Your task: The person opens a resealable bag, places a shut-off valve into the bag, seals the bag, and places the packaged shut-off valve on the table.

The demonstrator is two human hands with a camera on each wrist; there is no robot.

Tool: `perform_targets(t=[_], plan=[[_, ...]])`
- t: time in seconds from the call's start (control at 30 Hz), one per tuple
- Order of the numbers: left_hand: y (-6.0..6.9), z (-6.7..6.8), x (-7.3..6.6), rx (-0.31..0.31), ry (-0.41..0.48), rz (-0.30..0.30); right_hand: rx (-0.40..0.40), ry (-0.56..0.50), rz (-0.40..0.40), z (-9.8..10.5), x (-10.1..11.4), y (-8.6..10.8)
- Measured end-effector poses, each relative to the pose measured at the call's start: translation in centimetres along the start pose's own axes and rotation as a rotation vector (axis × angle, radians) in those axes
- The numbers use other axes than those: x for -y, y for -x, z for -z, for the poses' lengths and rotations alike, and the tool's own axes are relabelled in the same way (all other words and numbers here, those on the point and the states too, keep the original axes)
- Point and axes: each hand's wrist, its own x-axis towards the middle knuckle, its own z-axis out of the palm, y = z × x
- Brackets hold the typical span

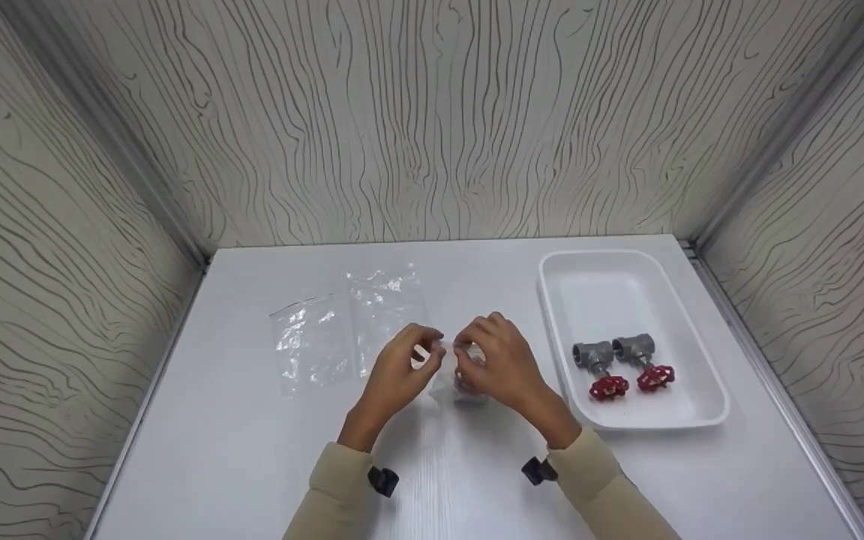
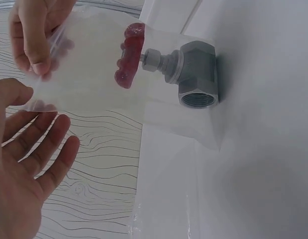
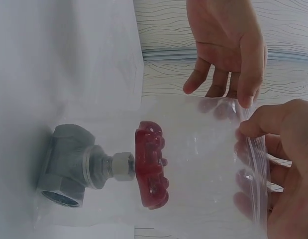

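Note:
A clear zip bag (image 2: 94, 64) stands upright on the table between my hands, with a gate valve (image 2: 196, 69) inside it. The valve's grey metal body is at the bottom and its red handwheel (image 3: 151, 164) points up toward the bag's mouth. My left hand (image 1: 400, 369) pinches one end of the zip edge between thumb and forefinger, its other fingers spread loosely. On the other side, my right hand (image 1: 505, 365) pinches the same edge, thumb in front and fingers behind the film. In the head view the right hand hides much of the valve.
Two flat clear zip bags (image 1: 312, 341) (image 1: 387, 304) lie on the table's left side. To the right is a white tray (image 1: 552, 315) holding two more valves (image 1: 598, 367) (image 1: 642, 360) with red handwheels. Patterned walls (image 1: 432, 150) enclose the table's back and sides.

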Motion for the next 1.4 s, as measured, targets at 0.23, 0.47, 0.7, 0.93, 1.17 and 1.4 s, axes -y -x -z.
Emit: perform_targets(t=[0.23, 0.47, 0.7, 0.93, 1.17, 1.4], plan=[[-0.2, -0.6, -0.2, 0.002, -0.008, -0.021, -0.019, -0.009, -0.002, -0.3, 0.0, 0.0], [-0.2, -0.7, -0.3, -0.011, -0.010, -0.035, -0.034, 0.007, 0.007, -0.5, 0.1, 0.2], [-0.1, -0.5, -0.3, -0.035, -0.063, -0.052, -0.013, 0.005, 0.008, -0.2, 0.1, 0.1], [-0.1, 0.1, -0.2, -0.028, -0.005, 0.010, -0.021, 0.010, -0.003, 0.1, -0.3, 0.4], [-0.2, -0.3, -0.5, 0.017, 0.024, 0.040, 0.005, -0.015, -0.045, 0.2, -0.4, 0.6], [-0.4, -0.9, -0.7, 0.032, -0.010, 0.022, 0.001, -0.023, -0.061, 0.0, -0.4, 0.5]])
